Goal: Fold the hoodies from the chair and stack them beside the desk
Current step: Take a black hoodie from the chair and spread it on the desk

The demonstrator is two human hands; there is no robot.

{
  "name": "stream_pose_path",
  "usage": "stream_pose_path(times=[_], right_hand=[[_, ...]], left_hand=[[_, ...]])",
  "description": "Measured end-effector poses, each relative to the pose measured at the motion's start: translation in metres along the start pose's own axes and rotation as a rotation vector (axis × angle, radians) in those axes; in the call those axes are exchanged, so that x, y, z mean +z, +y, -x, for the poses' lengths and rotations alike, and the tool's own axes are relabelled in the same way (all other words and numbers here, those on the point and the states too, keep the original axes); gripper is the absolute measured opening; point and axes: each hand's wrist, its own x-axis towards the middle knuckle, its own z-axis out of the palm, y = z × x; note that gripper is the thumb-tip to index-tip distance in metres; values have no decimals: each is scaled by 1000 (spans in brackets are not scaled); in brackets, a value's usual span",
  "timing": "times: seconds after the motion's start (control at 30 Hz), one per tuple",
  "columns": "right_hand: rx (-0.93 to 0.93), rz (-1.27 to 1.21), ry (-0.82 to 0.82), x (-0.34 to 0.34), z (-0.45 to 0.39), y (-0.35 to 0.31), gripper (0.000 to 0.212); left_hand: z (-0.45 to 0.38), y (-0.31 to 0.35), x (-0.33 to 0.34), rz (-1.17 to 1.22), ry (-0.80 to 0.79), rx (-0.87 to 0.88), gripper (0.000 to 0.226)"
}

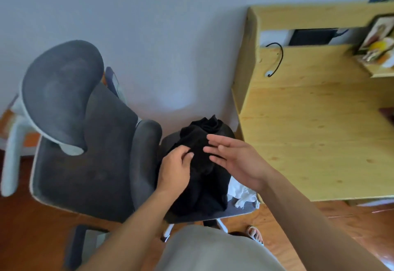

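The pick-up was on: the left hand [173, 171] pinched the black hoodie [202, 177] bunched on the chair [89, 164] seat's front edge, the right hand [236, 160] alongside, fingers straight and slightly spread. Next, probably, a second grip and a lift clear.

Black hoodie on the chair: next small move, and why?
Probably close the right hand on the black fabric hoodie and lift it with both hands. The left hand already pinches the cloth, while the right hovers open-fingered over it. The hoodie is bunched on the grey mesh office chair, unfolded, with a white garment beside it.
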Motion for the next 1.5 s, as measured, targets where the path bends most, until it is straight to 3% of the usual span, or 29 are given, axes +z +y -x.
stream_pose_path(times=[0.1, 0.2, 0.23, 0.3, 0.37, 0.47, 0.53, 0.57, 0.67, 0.7, 0.77, 0.87, 0.9, 1.03, 1.13, 1.33, 1.5], right_hand=[[39, 355, 52, -23, 1, 19, 54], [12, 831, 13, -27, 1, 48, 102], [-28, 973, -14, -19, -2, 56, 118], [-183, 1109, 45, -1, -16, 67, 129], [-354, 1061, 158, 13, -32, 60, 116], [-451, 1094, 279, 14, -45, 19, 53], [-495, 1118, 378, 15, -43, -24, 32], [-534, 1081, 397, 18, -38, -48, 30], [-699, 1070, 300, 39, -15, -108, 32], [-733, 1077, 289, 45, -7, -125, 35], [-787, 1007, 339, 52, 10, -158, 40], [-819, 844, 479, 39, 29, -211, 42], [-833, 813, 527, 29, 35, -230, 43], [-937, 816, 761, -16, 72, -295, 43], [-998, 830, 869, -55, 107, -336, 43], [-1095, 807, 955, -146, 193, -412, 37], [-1094, 932, 1002, -240, 246, -442, 24]], left_hand=[[-6, -8, -17, 137, -40, -171, 23], [4, 4, -29, 360, -68, -258, 22], [9, 12, -33, 406, -79, -243, 22], [12, 29, -42, 391, -98, -135, 21], [8, 41, -54, 320, -79, -22, 18], [-4, 49, -78, 409, 50, 1, 11], [-9, 52, -89, 478, 94, 36, 10], [-10, 54, -91, 465, 42, 67, 24], [-16, 68, -84, 199, -209, 175, 96], [-23, 73, -80, 128, -223, 210, 107], [-42, 83, -79, 137, -195, 155, 92], [-63, 111, -86, 33, -212, 98, 20], [-68, 126, -88, -1, -194, 133, 14], [-89, 214, -101, 66, -13, 247, 26], [-98, 288, -106, 124, 6, 310, 29], [-84, 432, -66, 109, 21, 527, 30], [-90, 521, 5, 121, 118, 543, 30]])
